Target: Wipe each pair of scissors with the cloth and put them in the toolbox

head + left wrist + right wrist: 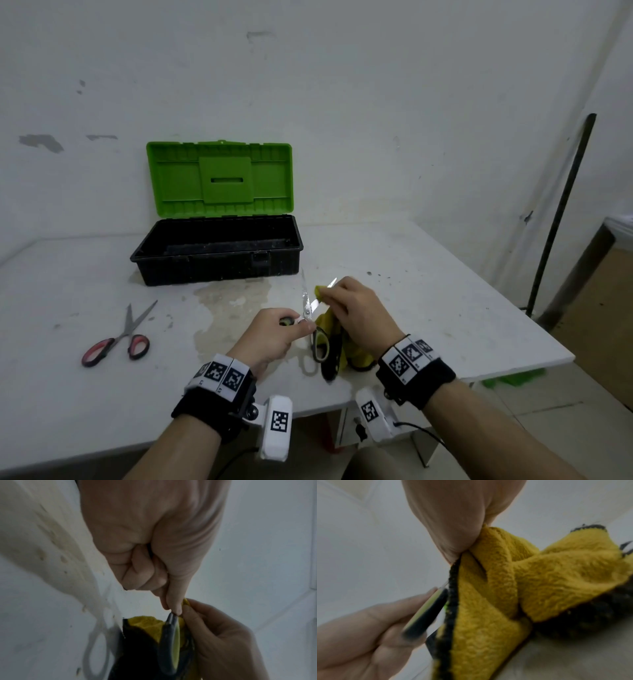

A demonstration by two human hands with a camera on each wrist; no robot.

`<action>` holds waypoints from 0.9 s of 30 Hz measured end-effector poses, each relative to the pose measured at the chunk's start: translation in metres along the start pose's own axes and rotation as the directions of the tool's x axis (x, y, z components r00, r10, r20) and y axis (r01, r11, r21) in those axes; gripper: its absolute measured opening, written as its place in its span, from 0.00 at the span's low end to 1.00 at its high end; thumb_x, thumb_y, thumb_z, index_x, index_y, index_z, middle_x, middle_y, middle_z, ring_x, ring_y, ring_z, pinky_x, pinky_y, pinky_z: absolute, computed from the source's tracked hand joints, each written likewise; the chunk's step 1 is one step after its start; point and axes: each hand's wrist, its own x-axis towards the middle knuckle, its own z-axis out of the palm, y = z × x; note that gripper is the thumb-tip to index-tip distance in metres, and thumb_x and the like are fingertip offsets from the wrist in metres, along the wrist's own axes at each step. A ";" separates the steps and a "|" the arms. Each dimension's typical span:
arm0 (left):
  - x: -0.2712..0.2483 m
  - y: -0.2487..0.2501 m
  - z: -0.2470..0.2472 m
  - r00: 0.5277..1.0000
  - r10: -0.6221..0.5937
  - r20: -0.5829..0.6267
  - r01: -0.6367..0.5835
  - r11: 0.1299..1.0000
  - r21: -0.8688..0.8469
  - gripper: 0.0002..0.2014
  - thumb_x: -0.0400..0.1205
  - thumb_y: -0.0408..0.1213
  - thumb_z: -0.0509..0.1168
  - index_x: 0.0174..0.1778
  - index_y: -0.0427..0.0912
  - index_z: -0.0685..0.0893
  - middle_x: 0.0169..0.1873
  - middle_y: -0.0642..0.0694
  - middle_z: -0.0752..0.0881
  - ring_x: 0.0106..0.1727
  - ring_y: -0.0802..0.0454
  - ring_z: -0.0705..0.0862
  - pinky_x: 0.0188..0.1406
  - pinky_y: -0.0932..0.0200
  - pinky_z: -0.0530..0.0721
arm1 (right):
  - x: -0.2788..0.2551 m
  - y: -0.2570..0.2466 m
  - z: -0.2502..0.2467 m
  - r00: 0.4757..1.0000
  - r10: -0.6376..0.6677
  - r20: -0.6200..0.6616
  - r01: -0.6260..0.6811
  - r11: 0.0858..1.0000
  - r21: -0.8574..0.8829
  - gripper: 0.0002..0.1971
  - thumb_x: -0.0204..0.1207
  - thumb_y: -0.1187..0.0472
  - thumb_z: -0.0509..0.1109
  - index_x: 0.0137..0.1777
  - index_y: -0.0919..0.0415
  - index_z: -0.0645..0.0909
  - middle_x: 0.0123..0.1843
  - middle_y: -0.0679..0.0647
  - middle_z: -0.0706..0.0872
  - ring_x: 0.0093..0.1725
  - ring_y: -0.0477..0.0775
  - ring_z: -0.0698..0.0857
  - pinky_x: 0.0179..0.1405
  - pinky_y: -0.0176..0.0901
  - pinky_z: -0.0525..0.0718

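Black-and-yellow-handled scissors (307, 306) are held spread above the table's front edge, blades pointing away. My left hand (274, 334) grips one handle loop; the other loop (169, 646) hangs below. My right hand (356, 311) pinches a yellow cloth with dark edging (505, 588) around the right blade, whose tip (331, 283) pokes out past the fingers. The cloth's tail (356, 356) hangs under the right wrist. A second pair of scissors with red handles (118, 337) lies on the table to the left. The toolbox (219, 255) stands behind, green lid (219, 178) up, black tray showing nothing inside.
The white table (428, 274) has a dried stain (226, 301) in front of the toolbox. Its right edge drops off to a tiled floor. A dark pole (561, 212) leans on the wall at the right. A green object (513, 378) lies on the floor below.
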 end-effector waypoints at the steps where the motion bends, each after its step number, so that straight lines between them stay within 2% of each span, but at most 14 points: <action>1: 0.000 -0.001 -0.001 1.000 -0.001 -0.012 0.001 1.000 0.017 0.09 0.76 0.42 0.78 0.40 0.39 0.89 0.21 0.54 0.72 0.21 0.56 0.66 0.21 0.60 0.64 | 0.004 0.002 -0.004 0.998 0.067 -0.018 -0.067 0.998 0.013 0.09 0.84 0.59 0.67 0.59 0.54 0.88 0.48 0.51 0.81 0.43 0.50 0.82 0.45 0.42 0.82; 3: 0.000 -0.001 -0.002 0.999 0.002 -0.037 0.000 0.999 0.034 0.09 0.76 0.41 0.78 0.40 0.40 0.90 0.21 0.53 0.72 0.21 0.55 0.67 0.21 0.60 0.63 | 0.009 0.004 -0.010 0.990 0.122 -0.075 -0.120 0.992 0.032 0.09 0.84 0.58 0.67 0.56 0.55 0.89 0.47 0.51 0.82 0.44 0.50 0.82 0.48 0.42 0.82; 5: 0.000 -0.001 -0.002 0.999 0.008 -0.046 -0.006 0.999 0.035 0.09 0.76 0.41 0.78 0.41 0.39 0.90 0.22 0.52 0.72 0.22 0.54 0.67 0.22 0.59 0.63 | 0.007 -0.005 -0.009 0.995 0.062 -0.083 -0.058 0.997 0.046 0.09 0.83 0.59 0.68 0.56 0.56 0.89 0.48 0.52 0.83 0.44 0.50 0.83 0.47 0.42 0.82; 9: -0.001 0.003 0.000 0.999 0.025 -0.028 -0.025 1.000 0.006 0.10 0.77 0.41 0.78 0.41 0.38 0.89 0.22 0.50 0.72 0.22 0.53 0.66 0.22 0.59 0.62 | -0.007 -0.019 0.004 0.994 -0.081 0.069 0.080 0.997 0.022 0.10 0.84 0.59 0.67 0.60 0.56 0.87 0.50 0.52 0.82 0.44 0.49 0.83 0.45 0.36 0.81; 11: -0.003 0.004 0.000 1.000 0.024 -0.020 -0.024 1.000 0.000 0.09 0.77 0.40 0.78 0.40 0.38 0.89 0.21 0.52 0.73 0.21 0.53 0.66 0.21 0.59 0.62 | -0.005 -0.014 0.005 0.997 -0.053 0.060 0.051 0.998 0.021 0.10 0.84 0.58 0.67 0.60 0.55 0.87 0.49 0.51 0.82 0.43 0.48 0.82 0.44 0.34 0.80; 15: -0.004 0.001 -0.002 1.000 -0.012 -0.022 0.012 1.000 -0.015 0.11 0.74 0.41 0.80 0.42 0.37 0.89 0.22 0.51 0.74 0.21 0.54 0.65 0.20 0.60 0.61 | 0.007 -0.003 -0.006 0.993 0.112 -0.027 -0.111 0.993 0.038 0.09 0.83 0.58 0.68 0.57 0.55 0.89 0.46 0.52 0.82 0.43 0.52 0.83 0.45 0.39 0.80; 17: -0.006 0.001 -0.002 0.999 -0.043 -0.022 0.042 0.999 -0.021 0.12 0.71 0.40 0.82 0.43 0.38 0.90 0.23 0.52 0.77 0.21 0.56 0.68 0.20 0.62 0.64 | 0.008 -0.006 -0.009 0.995 0.092 -0.028 -0.091 0.995 0.038 0.09 0.83 0.58 0.68 0.57 0.55 0.89 0.46 0.52 0.83 0.43 0.52 0.83 0.45 0.39 0.80; 20: -0.009 0.003 -0.003 0.998 -0.061 0.011 0.061 0.996 -0.064 0.11 0.71 0.35 0.82 0.44 0.37 0.90 0.27 0.51 0.83 0.20 0.60 0.74 0.19 0.66 0.69 | 0.002 -0.016 -0.007 1.000 0.024 0.010 -0.024 0.998 0.052 0.10 0.83 0.58 0.68 0.58 0.55 0.89 0.48 0.51 0.83 0.44 0.50 0.83 0.45 0.38 0.81; 24: -0.010 0.002 -0.005 0.992 -0.100 0.071 0.108 0.987 -0.116 0.11 0.70 0.33 0.82 0.43 0.38 0.88 0.31 0.45 0.80 0.22 0.57 0.69 0.18 0.64 0.65 | -0.002 -0.017 -0.002 0.999 -0.001 0.043 0.000 0.999 0.040 0.10 0.84 0.58 0.67 0.59 0.55 0.88 0.48 0.52 0.83 0.43 0.49 0.83 0.44 0.35 0.80; 27: -0.010 0.000 -0.003 0.987 -0.111 0.116 0.123 0.986 -0.108 0.11 0.69 0.32 0.83 0.37 0.43 0.86 0.30 0.46 0.79 0.23 0.55 0.68 0.20 0.62 0.63 | -0.002 -0.017 -0.003 0.999 0.004 0.046 -0.005 1.000 0.028 0.10 0.84 0.57 0.67 0.59 0.55 0.88 0.48 0.51 0.83 0.43 0.49 0.82 0.44 0.35 0.79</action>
